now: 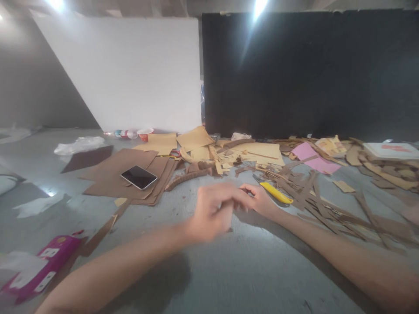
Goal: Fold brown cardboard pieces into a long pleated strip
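Note:
My left hand [212, 211] is in front of me over the grey table, blurred, with its fingers curled and their tips reaching to my right hand. My right hand [260, 201] rests low near the table, its thumb and fingers bent together in a pinch. The two hands meet at the fingertips; whatever lies between them is hidden or too small to make out. Just beyond my right hand lies a yellow utility knife [276, 193], its blade end pointing away to the left. A curved strip of brown cardboard [188, 179] lies behind my left hand.
A smartphone [139, 177] lies on stacked brown cardboard sheets [108, 183]. Cardboard strips [327, 213] litter the right side, near pink paper [316, 158]. Yellowish sheets [265, 152], a paper cup [145, 133] and a bottle [126, 134] are at the back. A magenta case [60, 248] lies front left.

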Demonstrator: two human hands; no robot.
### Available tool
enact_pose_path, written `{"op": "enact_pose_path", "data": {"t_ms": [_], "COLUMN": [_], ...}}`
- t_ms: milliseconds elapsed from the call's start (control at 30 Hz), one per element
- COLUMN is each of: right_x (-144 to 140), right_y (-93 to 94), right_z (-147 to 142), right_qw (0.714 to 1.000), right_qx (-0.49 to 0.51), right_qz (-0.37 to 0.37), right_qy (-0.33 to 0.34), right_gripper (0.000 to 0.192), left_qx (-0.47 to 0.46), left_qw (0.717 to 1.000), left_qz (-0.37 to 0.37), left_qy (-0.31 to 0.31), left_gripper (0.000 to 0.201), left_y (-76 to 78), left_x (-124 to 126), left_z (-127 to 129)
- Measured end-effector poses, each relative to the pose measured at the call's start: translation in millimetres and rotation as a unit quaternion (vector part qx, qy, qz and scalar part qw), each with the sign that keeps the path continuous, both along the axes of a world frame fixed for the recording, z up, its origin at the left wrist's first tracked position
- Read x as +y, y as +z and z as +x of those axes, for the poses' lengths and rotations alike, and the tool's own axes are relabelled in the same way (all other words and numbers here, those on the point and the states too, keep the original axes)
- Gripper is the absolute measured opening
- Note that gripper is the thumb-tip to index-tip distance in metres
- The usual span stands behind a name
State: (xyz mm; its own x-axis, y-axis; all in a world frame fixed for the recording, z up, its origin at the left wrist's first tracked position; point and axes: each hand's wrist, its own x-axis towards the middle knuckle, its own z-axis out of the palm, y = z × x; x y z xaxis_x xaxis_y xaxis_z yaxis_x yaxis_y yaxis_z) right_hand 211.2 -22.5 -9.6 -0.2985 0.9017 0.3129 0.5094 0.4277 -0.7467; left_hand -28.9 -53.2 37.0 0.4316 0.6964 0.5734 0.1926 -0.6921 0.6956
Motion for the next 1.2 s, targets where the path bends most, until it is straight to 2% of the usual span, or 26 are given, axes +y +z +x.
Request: {"op": "enact_pose_path", "data": {"t_ms": [33,100,167,233,333,433,533,633,700,800,1000,1200], "right_x": [1.0,3.3,5.3,6.6,6.6,5.4,5.2,6.8,7.8,7.9,7.0,12.9], "right_y": [-1.4,-4.4,-6.8,-8.0,-7.9,-8.4,-11.9,-16.5,-17.0,-12.4,-3.5,-17.8], "right_z": [0.6,1.7,2.2,2.0,1.1,1.0,1.9,2.2,1.1,-1.7,-1.8,3.9], "right_qw": [1.0,1.0,1.0,1.0,0.999,1.0,0.999,0.997,0.997,0.997,0.999,0.998], "right_qx": [-0.002,-0.009,-0.019,-0.023,-0.023,-0.016,0.028,0.065,0.054,0.021,0.021,0.063], "right_qz": [-0.003,0.001,0.001,-0.008,-0.024,-0.021,-0.015,-0.001,0.013,0.026,0.023,-0.024], "right_qy": [0.002,-0.007,-0.01,-0.002,0.005,0.004,0.006,0.034,0.055,0.069,0.027,-0.006], "right_gripper": [0.04,0.043,0.043,0.041,0.041,0.037,0.027,0.034,0.032,0.019,0.029,0.034], "left_qx": [-0.012,-0.017,0.004,0.039,0.045,0.038,-0.007,-0.038,-0.037,-0.022,0.009,0.053], "left_qw": [1.0,0.996,0.988,0.977,0.977,0.977,0.973,0.967,0.967,0.972,0.972,0.975], "left_qz": [-0.023,-0.075,-0.137,-0.208,-0.208,-0.209,-0.231,-0.253,-0.252,-0.235,-0.234,-0.214], "left_qy": [0.005,0.051,0.075,0.039,0.006,-0.001,0.001,-0.004,0.0,-0.001,0.005,-0.003], "left_gripper": [0.035,0.03,0.025,0.033,0.037,0.036,0.04,0.042,0.042,0.041,0.036,0.036], "left_y": [6.3,0.2,-21.4,-43.5,-60.2,-62.8,-65.2,-68.2,-68.7,-68.1,-70.3,-63.0], "left_x": [4.2,23.5,46.5,62.5,69.3,71.1,77.8,83.4,84.1,82.8,82.2,75.7], "left_z": [9.7,23.1,27.6,26.1,22.2,21.2,21.2,20.4,19.7,19.0,19.2,20.0]}}
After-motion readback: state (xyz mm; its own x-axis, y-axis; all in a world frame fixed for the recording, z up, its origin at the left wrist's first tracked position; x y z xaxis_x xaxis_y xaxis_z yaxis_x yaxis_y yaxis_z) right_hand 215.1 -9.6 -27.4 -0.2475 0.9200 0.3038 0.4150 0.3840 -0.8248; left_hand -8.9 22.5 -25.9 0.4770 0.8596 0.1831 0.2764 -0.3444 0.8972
